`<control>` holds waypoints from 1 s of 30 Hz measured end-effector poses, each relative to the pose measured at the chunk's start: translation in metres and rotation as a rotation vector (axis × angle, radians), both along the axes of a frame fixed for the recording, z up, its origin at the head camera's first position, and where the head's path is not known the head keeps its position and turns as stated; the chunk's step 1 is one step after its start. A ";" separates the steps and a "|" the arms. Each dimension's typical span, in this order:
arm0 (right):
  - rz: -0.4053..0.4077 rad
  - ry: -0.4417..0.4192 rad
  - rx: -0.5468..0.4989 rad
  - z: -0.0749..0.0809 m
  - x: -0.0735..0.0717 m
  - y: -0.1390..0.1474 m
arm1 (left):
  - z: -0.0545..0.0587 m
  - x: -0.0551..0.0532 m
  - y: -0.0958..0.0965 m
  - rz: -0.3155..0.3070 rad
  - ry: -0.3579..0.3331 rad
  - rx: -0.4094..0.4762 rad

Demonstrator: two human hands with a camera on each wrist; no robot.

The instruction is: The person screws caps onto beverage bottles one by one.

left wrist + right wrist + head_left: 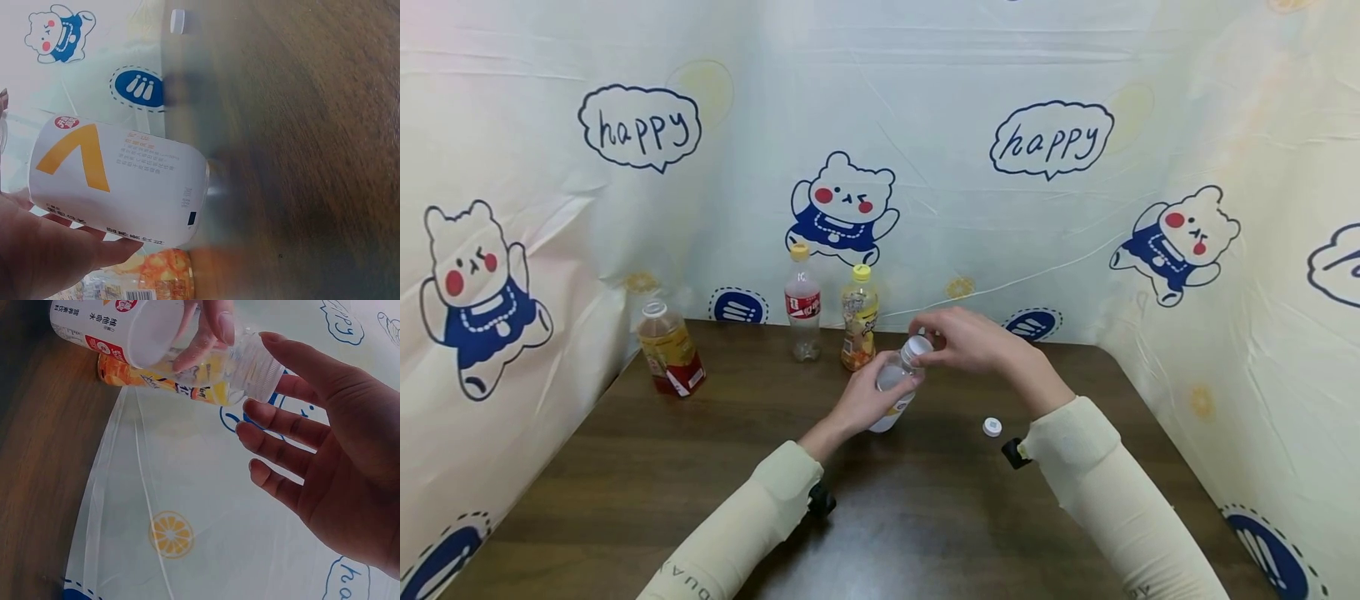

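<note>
My left hand (862, 397) grips a clear plastic bottle (125, 181) whose white label carries an orange V. The bottle leans, its top toward my right hand (970, 340). At the neck, that hand pinches the ribbed white cap (260, 370) between thumb and forefinger. Its other fingers (278, 450) are spread and bent beside the cap. Left fingers wrap the bottle below the shoulder and cover part of it. A loose white cap (992, 427) lies on the table near my right forearm.
Behind my left hand stand a bottle with a yellow cap and orange-fruit label (859, 321) and a red-labelled bottle (803, 304). An uncapped bottle with amber-looking sides (672, 350) stands at the left of the brown table (625, 467). Printed cloth (940, 208) hangs around the table.
</note>
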State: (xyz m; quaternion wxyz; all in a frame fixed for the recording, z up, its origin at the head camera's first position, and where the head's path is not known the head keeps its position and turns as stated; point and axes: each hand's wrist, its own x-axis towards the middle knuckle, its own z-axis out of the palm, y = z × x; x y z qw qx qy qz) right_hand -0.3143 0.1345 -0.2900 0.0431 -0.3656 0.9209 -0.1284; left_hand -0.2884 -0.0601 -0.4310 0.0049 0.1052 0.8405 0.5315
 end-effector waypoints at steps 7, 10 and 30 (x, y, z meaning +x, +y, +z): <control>-0.031 0.027 0.029 0.000 -0.001 -0.001 | 0.000 0.000 0.001 -0.011 0.006 0.004; -0.046 0.067 0.051 -0.002 -0.001 -0.001 | -0.001 0.000 0.001 -0.006 0.002 -0.002; 0.037 -0.014 0.025 0.009 0.003 0.007 | -0.001 0.000 -0.001 0.000 0.003 0.021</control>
